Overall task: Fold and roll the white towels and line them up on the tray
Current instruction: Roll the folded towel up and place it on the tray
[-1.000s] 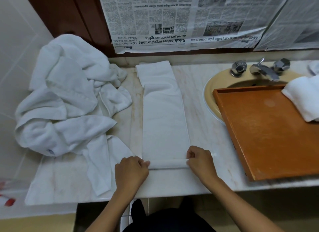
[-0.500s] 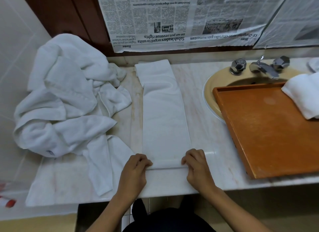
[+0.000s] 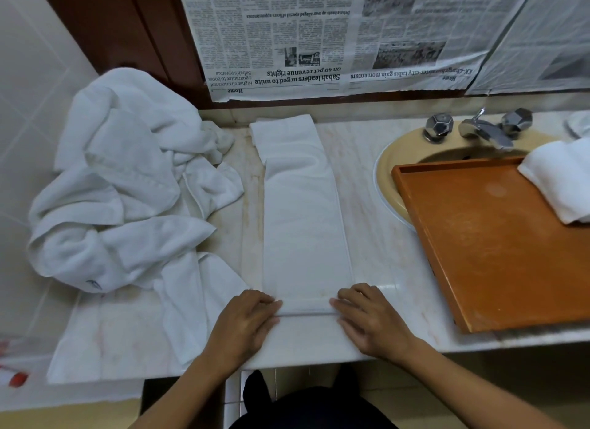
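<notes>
A white towel [image 3: 303,221] folded into a long narrow strip lies on the marble counter and runs away from me. Its near end is turned over into a thin roll. My left hand [image 3: 245,323] and my right hand [image 3: 372,323] rest on the two ends of that roll, fingers stretched forward and pressing on it. An orange wooden tray [image 3: 495,253] sits to the right, partly over the sink. One rolled white towel [image 3: 562,179] lies at its far right corner, cut off by the frame edge.
A heap of loose white towels [image 3: 127,205] covers the counter's left side, and one end hangs over the front edge. Behind the tray are the yellow sink [image 3: 389,179] and a chrome tap [image 3: 485,131]. Newspaper [image 3: 319,45] covers the wall behind.
My fingers were curled and pinching the towel's near end a second ago. They now lie stretched out over the roll, which has turned slightly away from me.
</notes>
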`<state>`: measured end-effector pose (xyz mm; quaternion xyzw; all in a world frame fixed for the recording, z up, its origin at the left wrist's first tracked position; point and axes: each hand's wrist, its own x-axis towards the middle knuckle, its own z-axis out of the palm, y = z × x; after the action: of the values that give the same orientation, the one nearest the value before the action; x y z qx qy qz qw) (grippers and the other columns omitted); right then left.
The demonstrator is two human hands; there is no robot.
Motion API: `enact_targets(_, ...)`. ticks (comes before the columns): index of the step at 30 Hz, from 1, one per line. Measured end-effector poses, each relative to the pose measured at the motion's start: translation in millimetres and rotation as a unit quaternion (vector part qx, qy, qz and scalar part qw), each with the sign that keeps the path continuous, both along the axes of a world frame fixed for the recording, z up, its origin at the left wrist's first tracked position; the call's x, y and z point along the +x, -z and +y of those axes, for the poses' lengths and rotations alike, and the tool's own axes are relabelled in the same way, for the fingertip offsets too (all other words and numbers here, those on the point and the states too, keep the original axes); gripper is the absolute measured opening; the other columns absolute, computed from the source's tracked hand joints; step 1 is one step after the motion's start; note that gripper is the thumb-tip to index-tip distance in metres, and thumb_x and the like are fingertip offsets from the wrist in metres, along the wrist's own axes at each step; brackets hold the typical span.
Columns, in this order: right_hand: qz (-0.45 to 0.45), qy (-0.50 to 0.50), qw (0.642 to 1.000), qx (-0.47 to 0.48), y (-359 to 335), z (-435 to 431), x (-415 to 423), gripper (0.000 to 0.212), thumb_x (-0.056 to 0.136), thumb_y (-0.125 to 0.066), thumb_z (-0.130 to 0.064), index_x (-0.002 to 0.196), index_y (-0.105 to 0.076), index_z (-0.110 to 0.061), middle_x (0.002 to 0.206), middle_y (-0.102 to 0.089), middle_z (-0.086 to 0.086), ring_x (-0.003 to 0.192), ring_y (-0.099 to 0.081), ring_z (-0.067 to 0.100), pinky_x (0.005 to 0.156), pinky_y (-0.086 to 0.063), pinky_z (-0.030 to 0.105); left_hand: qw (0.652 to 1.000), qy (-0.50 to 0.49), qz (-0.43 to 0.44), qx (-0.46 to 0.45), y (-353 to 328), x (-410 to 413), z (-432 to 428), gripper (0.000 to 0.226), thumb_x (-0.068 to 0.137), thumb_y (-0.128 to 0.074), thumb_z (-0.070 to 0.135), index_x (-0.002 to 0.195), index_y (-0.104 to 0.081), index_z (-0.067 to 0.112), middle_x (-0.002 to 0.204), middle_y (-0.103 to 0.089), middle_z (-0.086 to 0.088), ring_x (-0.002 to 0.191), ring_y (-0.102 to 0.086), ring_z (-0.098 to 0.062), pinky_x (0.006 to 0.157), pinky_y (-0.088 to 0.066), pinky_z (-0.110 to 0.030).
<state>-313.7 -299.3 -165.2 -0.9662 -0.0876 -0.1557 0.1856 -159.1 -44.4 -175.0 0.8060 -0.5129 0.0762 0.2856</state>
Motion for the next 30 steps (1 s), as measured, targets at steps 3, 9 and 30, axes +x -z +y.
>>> enact_targets(3,0.006,-0.030,0.999,-0.020,-2.2,-7.6,7.0,0.027,0.083,-0.065,-0.009,0.109,-0.070,-0.006,0.106,-0.063,0.006,0.090,-0.056,0.023,0.069,-0.047,0.031,1.000,-0.014,0.001,0.002,1.3,4.2,-3.0,0.026,0.089,-0.061,0.030,0.100,-0.078,0.013,0.090,-0.065,0.001,0.083,-0.057,-0.013,0.067,-0.047,-0.028)
enact_targets(9,0.011,-0.046,0.998,-0.052,-2.9,-13.1,16.2,0.030,0.076,-0.068,-0.003,0.106,-0.067,-0.004,0.101,-0.062,0.008,0.081,-0.058,0.025,0.063,-0.048,0.034,0.999,-0.043,-0.010,0.002,-0.5,5.0,-9.4,0.023,0.085,-0.061,0.031,0.092,-0.077,0.016,0.086,-0.062,0.004,0.077,-0.054,-0.012,0.061,-0.042,-0.028)
enact_targets(30,0.192,0.207,0.936,0.209,-20.4,1.7,45.8,0.012,0.093,-0.057,-0.002,0.091,-0.067,-0.008,0.092,-0.052,-0.005,0.086,-0.054,0.013,0.076,-0.040,0.013,0.950,-0.222,0.121,0.184,-28.6,11.4,-23.5,0.051,0.091,-0.034,0.057,0.075,-0.070,0.024,0.071,-0.065,0.008,0.070,-0.061,-0.019,0.064,-0.039,-0.034)
